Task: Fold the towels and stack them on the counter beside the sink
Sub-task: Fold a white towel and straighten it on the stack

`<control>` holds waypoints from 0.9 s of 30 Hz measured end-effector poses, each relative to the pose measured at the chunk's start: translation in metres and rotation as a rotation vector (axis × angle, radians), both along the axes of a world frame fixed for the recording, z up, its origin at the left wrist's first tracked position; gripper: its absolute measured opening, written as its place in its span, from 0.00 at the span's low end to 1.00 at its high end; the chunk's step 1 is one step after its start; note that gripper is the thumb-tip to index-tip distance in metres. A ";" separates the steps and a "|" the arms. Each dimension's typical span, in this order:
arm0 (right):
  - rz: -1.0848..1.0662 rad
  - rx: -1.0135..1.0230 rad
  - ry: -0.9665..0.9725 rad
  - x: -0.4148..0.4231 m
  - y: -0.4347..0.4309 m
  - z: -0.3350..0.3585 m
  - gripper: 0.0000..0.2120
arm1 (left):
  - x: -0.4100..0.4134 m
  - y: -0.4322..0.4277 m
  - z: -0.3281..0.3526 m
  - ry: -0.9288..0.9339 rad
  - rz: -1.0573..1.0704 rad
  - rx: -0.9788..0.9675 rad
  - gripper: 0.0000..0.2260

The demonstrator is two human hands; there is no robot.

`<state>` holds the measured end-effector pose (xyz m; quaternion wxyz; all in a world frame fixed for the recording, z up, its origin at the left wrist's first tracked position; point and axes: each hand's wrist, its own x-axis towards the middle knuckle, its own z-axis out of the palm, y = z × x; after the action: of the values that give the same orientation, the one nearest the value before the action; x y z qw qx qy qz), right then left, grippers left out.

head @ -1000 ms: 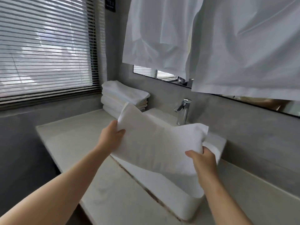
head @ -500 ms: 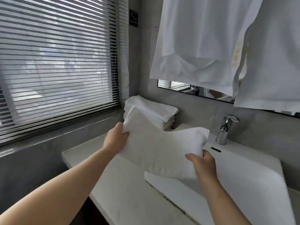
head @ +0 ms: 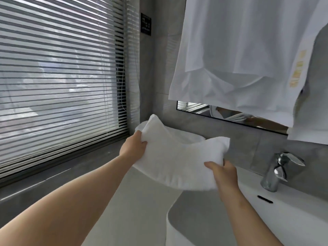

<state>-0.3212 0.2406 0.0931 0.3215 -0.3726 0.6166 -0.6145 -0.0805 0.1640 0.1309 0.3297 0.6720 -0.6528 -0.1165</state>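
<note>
Window blind (head: 58, 77) fills the left side, slats part open, pull cord (head: 124, 82) hanging at its right edge. White cloth (head: 239, 59) hangs top right w/ yellow tags near its right seam; a 2nd white cloth (head: 314, 107) hangs right beside it at the frame edge. Both cover most of the mirror (head: 195, 108), only a thin strip shows below them.

Pale counter (head: 142, 201) runs from the window sill toward the cam. White sink (head: 284, 219) sits at lower right, basin wall curving up from the counter.

Folded white towel (head: 177, 162) is in the air over the counter, left of the sink and just in front of the towel stack (head: 188, 135). It sags in the middle, far-left corner peaked up, far-right corner up too. Can't tell if its underside touches the stack. The stack sits on the counter against the back wall in the corner by the window, mostly hidden behind the held towel.

Left hand (head: 133, 146) grips the towel's left edge, fingers curled round it. Right hand (head: 223, 171) pinches the near-right edge, thumb on top, fingers under. Both forearms bare.

Chrome faucet (head: 276, 173) stands on the sink's back ledge, right of the right hand, lever up. Small black sign (head: 145, 23) is on the wall near the blind, txt unreadable. Dark overflow slot (head: 265, 199) is in the sink below the faucet.
</note>
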 end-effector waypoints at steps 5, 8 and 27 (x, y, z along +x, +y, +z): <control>-0.008 -0.027 -0.018 -0.001 -0.047 0.005 0.09 | 0.005 -0.058 0.012 -0.055 -0.002 -0.020 0.11; -0.018 -0.035 -0.034 -0.002 -0.070 0.006 0.09 | 0.014 -0.098 0.014 -0.053 0.004 -0.015 0.12; -0.120 -0.028 -0.175 0.011 -0.209 -0.003 0.12 | 0.013 -0.288 0.001 -0.119 -0.156 0.039 0.15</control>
<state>-0.3106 0.0318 0.0903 0.3315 -0.2845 0.5986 -0.6715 -0.0672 -0.1240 0.1317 0.2672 0.6312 -0.7191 -0.1142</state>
